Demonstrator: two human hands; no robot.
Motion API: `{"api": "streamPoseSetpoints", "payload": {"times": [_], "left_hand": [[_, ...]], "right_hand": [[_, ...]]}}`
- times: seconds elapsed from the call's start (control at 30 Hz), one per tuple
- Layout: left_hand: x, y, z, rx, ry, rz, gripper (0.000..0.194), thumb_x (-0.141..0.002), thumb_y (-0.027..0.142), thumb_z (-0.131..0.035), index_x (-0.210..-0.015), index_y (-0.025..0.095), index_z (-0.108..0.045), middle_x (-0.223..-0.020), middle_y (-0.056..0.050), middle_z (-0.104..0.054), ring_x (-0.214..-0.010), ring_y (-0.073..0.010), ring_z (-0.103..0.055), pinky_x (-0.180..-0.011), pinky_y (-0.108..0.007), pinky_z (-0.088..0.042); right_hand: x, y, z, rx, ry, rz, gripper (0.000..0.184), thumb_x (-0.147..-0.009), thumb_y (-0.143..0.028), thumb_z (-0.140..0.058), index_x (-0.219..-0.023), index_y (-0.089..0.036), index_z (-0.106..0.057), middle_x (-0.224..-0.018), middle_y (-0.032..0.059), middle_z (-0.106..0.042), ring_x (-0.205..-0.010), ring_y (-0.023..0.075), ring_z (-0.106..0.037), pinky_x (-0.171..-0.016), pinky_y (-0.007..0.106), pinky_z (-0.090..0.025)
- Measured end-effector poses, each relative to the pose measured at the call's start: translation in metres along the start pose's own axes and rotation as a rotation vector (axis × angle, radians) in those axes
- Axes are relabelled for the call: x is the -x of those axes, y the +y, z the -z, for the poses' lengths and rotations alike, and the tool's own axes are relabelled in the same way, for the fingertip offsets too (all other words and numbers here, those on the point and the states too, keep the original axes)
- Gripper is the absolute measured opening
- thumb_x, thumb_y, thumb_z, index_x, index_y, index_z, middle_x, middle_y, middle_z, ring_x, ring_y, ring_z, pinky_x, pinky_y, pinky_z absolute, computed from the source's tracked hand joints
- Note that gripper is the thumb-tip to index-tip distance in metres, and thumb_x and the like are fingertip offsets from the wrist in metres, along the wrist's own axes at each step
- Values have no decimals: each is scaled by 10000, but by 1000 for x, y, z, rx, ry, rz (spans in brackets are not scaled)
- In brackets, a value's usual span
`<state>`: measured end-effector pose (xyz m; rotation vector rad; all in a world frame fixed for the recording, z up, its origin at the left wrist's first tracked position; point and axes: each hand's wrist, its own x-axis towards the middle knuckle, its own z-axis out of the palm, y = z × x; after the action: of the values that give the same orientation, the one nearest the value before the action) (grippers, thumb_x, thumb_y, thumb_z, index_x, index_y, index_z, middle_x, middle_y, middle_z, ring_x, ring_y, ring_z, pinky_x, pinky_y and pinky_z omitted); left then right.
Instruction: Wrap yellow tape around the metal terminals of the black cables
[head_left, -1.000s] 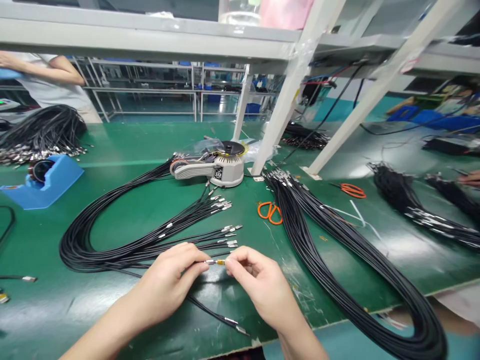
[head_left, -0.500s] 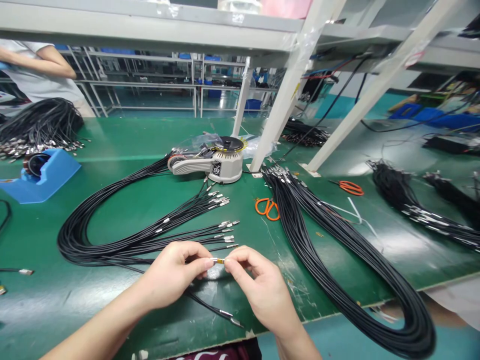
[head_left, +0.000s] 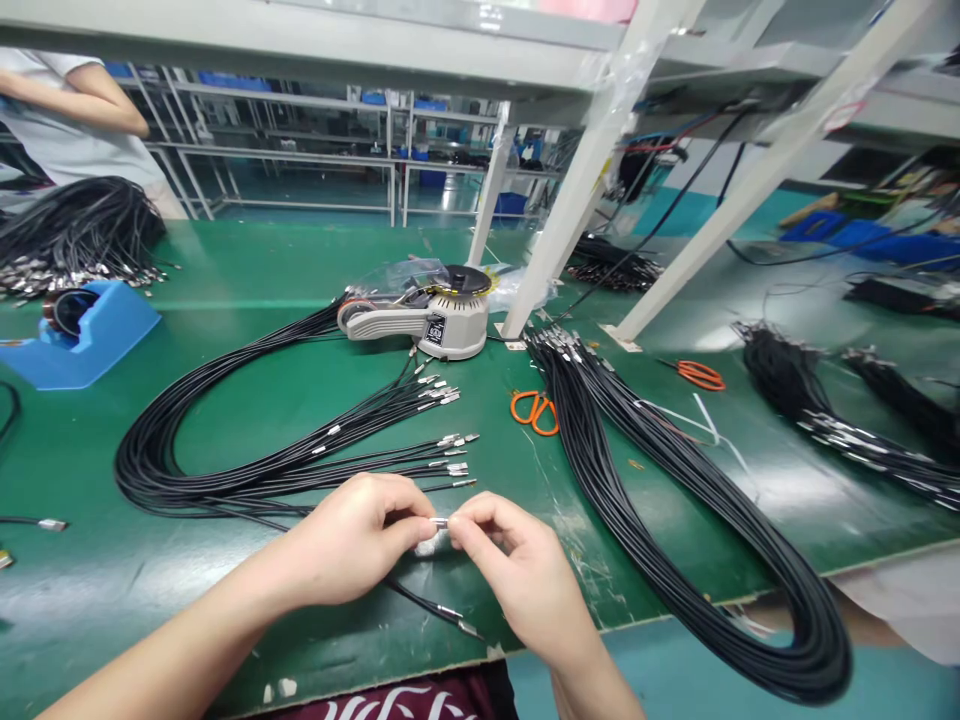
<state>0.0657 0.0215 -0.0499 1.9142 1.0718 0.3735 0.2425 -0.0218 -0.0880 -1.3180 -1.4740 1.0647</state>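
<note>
My left hand and my right hand meet over the green table, each in a pinch. Between the fingertips shows the short metal end of a cable connector, gripped from both sides. Most of the connector and its cable are hidden by the fingers. Just behind my hands lies a looped bundle of black cables, its silver connectors fanned toward the middle. One loose cable end with a metal tip rests below, near the table's front edge.
A grey tape dispenser stands at the back by a white post. Orange-handled scissors lie beside another long black cable bundle, which hangs over the front edge. At left are a blue tape holder and a person.
The yellow strip seen on the connector between my fingertips no longer shows; only metal does. My left fingertips have shifted slightly right, closer to my right ones. The view has tilted a little.
</note>
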Motion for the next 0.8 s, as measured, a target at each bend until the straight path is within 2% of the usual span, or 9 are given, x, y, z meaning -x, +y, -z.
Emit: {"api": "streamPoseSetpoints", "payload": {"times": [0.27, 0.43, 0.5, 0.67, 0.8], "left_hand": [[-1, -2, -9, 73, 3, 69, 194, -820, 261, -520, -724, 163, -657, -697, 19, -645, -667, -117, -548, -619, -201, -391], [-2, -7, -16, 76, 27, 89, 201, -803, 250, -512, -685, 160, -648, -653, 12, -632, -639, -126, -555, -614, -213, -397], [2, -11, -22, 53, 44, 111, 206, -803, 245, -502, -677, 163, -644, -646, 6, -634, -634, -135, -562, -612, -223, -401], [20, -19, -40, -80, -12, 81, 230, -830, 218, -470, -699, 187, -657, -717, -17, -675, -700, -158, -593, -654, -242, -401], [30, -18, -43, -161, -52, 89, 241, -832, 195, -462, -722, 198, -677, -746, -23, -695, -728, -166, -614, -673, -245, -402]], "right_hand": [[3, 5, 6, -12, -42, -34, 147, -837, -269, -587, -726, -183, -631, -708, -2, -629, -682, 143, -579, -648, 232, -452], [3, 2, -2, 47, -14, -40, 184, -838, -249, -567, -675, -173, -608, -667, 1, -626, -649, 144, -577, -635, 237, -451], [6, 4, -7, 76, -2, -44, 191, -839, -238, -559, -666, -171, -604, -668, 5, -631, -649, 145, -577, -632, 236, -447], [25, 14, -14, 85, -103, -143, 207, -837, -193, -539, -639, -171, -596, -632, -2, -625, -621, 140, -579, -604, 219, -438], [36, 15, -18, 147, -67, -147, 192, -809, -163, -546, -622, -176, -589, -622, -7, -618, -619, 139, -579, -606, 216, -429]]}}
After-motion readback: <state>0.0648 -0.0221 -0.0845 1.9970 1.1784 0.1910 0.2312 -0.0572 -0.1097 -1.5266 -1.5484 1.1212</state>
